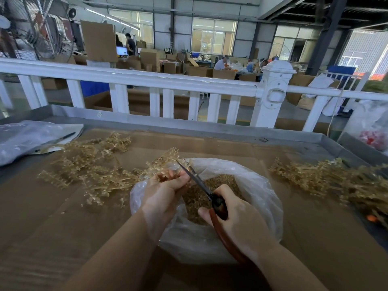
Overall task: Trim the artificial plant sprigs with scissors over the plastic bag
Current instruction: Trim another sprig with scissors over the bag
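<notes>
Landmark: the plastic bag (252, 198) is taken as reference; it is spread open on the cardboard sheet (42, 217), and its hollow is filled with tan clippings (196, 198).
Left hand (165, 192): held over the bag's left rim, the fingers curled round the stem of one sprig (165, 159), whose tip is pointed up and away past the bag's far-left edge.
Right hand (237, 217): held over the bag's near-right part, clamped round the red handles of the scissors (218, 204).
Scissors: the blades are parted narrowly above the bag's hollow, tips aimed at the held sprig.
Left pile (90, 169): loose sprigs are heaped left of the bag.
Right pile (336, 181): more sprigs are laid right of the bag.
White fence (147, 80): seen beyond the bag, behind the table's far edge.
</notes>
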Available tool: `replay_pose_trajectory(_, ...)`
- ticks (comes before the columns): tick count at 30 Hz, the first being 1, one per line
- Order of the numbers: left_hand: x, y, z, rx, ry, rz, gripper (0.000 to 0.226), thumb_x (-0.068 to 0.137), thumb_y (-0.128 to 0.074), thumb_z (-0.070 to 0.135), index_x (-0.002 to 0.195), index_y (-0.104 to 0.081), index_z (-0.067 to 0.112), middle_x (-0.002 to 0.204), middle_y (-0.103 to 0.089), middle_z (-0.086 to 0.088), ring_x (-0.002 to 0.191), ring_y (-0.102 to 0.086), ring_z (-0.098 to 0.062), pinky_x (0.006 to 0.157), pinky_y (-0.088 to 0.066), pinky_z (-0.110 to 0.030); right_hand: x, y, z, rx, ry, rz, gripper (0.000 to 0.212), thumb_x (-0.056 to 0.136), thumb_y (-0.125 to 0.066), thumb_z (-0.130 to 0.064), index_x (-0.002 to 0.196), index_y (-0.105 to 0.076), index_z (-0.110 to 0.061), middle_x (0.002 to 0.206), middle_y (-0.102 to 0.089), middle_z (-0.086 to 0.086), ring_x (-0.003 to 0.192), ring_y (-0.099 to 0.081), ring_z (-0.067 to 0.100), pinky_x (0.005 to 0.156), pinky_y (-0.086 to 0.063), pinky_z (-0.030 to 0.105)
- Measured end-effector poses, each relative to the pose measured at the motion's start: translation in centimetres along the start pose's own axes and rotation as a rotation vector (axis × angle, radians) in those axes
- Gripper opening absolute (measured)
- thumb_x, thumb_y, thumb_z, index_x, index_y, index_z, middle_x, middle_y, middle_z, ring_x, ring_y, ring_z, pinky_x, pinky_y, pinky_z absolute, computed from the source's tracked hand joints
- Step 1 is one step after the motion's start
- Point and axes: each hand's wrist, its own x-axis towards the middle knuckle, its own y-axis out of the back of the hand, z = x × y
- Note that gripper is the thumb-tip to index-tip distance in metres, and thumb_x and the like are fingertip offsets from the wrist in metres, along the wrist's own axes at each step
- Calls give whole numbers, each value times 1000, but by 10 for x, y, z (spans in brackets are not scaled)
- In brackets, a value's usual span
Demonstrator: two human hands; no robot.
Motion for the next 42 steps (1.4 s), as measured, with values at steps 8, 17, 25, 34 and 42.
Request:
replay_pose_trajectory(8,1,1,-3,1,36,-32,32,76,-59,-17,77,-42,10,69,-66,-7,68,-70,-17,65,-59,-28,2,0,-1,53,-4,-2,27,85,-56,-56,83,-39,-35,63,-50,-12,66,-52,-6,62,-38,10)
replay_pose_trajectory(17,6,1,-4,-27,143,-19,33,78,-62,-13,100,-47,6,88,-59,-14,77,-64,-22,57,-57,-25,4,-1,3,66,23,37,26,87,-60,-47,82,-46,-26,59,-51,-10,67,-54,-7,60,-39,9)
replay_pose_trajectory(25,6,5,0,-14,171,-62,37,68,-67,-2,102,-55,2,77,-68,-9,63,-69,-14,57,-57,-24,2,-4,3,16,26,59,26,86,-59,-50,82,-43,-30,61,-52,-13,70,-55,-10,58,-41,8)
replay_pose_trajectory(34,6,7,-2,28,188,-4,41,68,-66,-6,108,-57,0,83,-67,-11,63,-69,-15,55,-56,-22,0,-3,0,-6,17,35,30,84,-57,-57,86,-44,-30,64,-53,-9,63,-54,0,59,-40,12)
replay_pose_trajectory(42,0,0,-6,-63,266,-16,15,76,-61,-6,85,-62,5,72,-70,-8,58,-69,-13,51,-56,-23,2,1,-4,61,-5,15,27,86,-57,-53,86,-44,-30,65,-53,-9,68,-54,-1,62,-41,13)
